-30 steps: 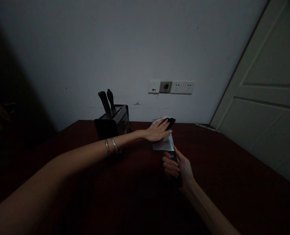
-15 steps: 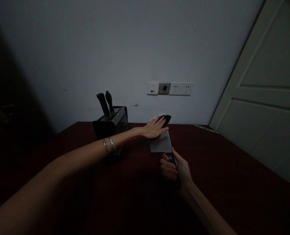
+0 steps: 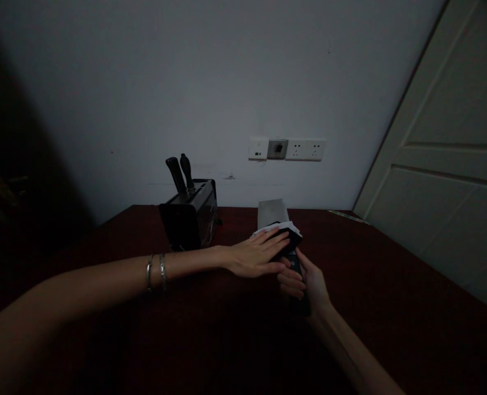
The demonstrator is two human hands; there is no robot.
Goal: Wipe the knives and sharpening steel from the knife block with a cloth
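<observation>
My right hand (image 3: 312, 284) is closed round the black handle of a cleaver (image 3: 271, 212), whose broad grey blade points away from me toward the wall. Flat over a black and white cloth (image 3: 294, 237) lies my left hand (image 3: 255, 255), its fingers stretched out. Cloth and fingers cover the part of the blade nearest the handle, while the far part of the blade shows bare. My left fingertips are close to the fingers of my right hand. Whether the cloth wraps under the blade is hidden.
A black knife block (image 3: 181, 225) with two black-handled tools in it stands on the dark red table (image 3: 367, 274), left of the cleaver. Behind are the wall and a row of sockets (image 3: 296, 149). A pale door (image 3: 441, 192) rises at the right.
My left hand and the cloth have slid toward me along the blade, from its far end to near the handle. The far part of the blade is now uncovered. My right hand keeps its grip.
</observation>
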